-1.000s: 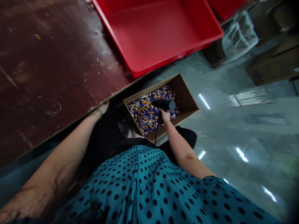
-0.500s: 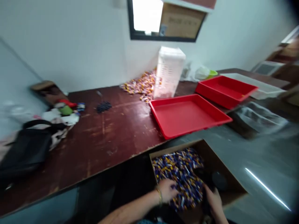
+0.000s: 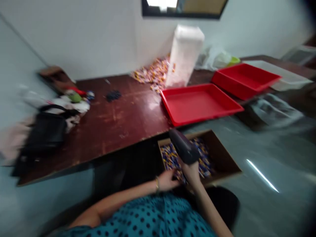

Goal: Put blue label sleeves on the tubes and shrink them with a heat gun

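A brown cardboard box (image 3: 223, 154) stands on the floor beside the table, filled with many small blue, yellow and purple pieces (image 3: 168, 157). My right hand (image 3: 190, 171) is closed round the grip of a black handheld device (image 3: 183, 146), held up over the box. My left hand (image 3: 168, 179), a bracelet on its wrist, reaches into the box's near edge; its fingers are blurred. The whole picture is smeared by motion.
A dark wooden table (image 3: 116, 118) carries two red trays (image 3: 199, 103) (image 3: 245, 79), a white container (image 3: 184, 56), a heap of coloured pieces (image 3: 154, 74), a black bag (image 3: 46, 130) and clutter at the left. A shiny grey floor (image 3: 271, 177) lies to the right.
My view swung up from my lap to the table. My right hand lifted the black device out of the box. My left hand left the table edge and went into the box.
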A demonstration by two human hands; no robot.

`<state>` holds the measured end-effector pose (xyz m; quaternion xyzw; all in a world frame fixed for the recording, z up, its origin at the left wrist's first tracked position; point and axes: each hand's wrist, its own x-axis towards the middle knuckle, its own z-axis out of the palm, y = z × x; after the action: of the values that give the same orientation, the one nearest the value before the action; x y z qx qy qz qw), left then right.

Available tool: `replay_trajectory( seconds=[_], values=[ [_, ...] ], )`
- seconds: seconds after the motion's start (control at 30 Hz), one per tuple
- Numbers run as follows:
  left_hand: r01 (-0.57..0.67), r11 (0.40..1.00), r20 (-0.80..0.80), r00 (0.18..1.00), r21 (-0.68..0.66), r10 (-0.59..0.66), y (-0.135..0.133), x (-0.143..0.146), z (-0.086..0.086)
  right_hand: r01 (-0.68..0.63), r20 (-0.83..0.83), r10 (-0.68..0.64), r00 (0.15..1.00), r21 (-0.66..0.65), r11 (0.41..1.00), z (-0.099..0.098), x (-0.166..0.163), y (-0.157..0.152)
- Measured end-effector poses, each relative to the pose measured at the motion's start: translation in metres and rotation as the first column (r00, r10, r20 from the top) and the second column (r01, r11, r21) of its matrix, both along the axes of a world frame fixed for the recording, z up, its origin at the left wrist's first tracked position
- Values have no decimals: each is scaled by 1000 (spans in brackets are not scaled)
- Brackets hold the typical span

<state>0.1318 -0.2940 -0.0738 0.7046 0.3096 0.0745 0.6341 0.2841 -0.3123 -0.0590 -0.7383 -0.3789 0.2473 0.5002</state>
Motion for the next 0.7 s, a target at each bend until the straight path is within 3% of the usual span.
replay_trajectory(
  seconds=[0.07,0.13,0.2,0.23,0.3,0.37,0.4,0.5,0.7],
  values=[
    [8,998,-52,999,63,-5,-2,-8,-9,86,-18,-85,996,20,996,-9,25,-11],
    [25,995,-81,997,101,-17,5,-17,-19,239,-31,-242,970,-62,969,-28,58,-34],
    [45,969,-151,989,242,-8,20,-29,-26,382,-71,-400,914,-182,906,-50,92,-61],
    [53,926,-195,981,373,22,31,-35,-28,428,-91,-457,885,-231,874,-62,107,-72],
    [56,766,-260,954,641,148,56,-48,-31,468,-121,-516,848,-285,836,-88,132,-84],
    [60,601,-295,907,797,301,83,-58,-35,464,-145,-525,839,-312,829,-116,149,-80],
    [69,560,-318,877,825,360,94,-60,-38,453,-163,-521,838,-327,830,-130,155,-73],
    [111,560,-415,790,821,452,121,-52,-48,405,-210,-497,842,-364,839,-173,156,-40],
    [286,599,-580,720,748,381,150,-5,-62,378,-240,-483,842,-376,846,-236,145,33]
  ],
)
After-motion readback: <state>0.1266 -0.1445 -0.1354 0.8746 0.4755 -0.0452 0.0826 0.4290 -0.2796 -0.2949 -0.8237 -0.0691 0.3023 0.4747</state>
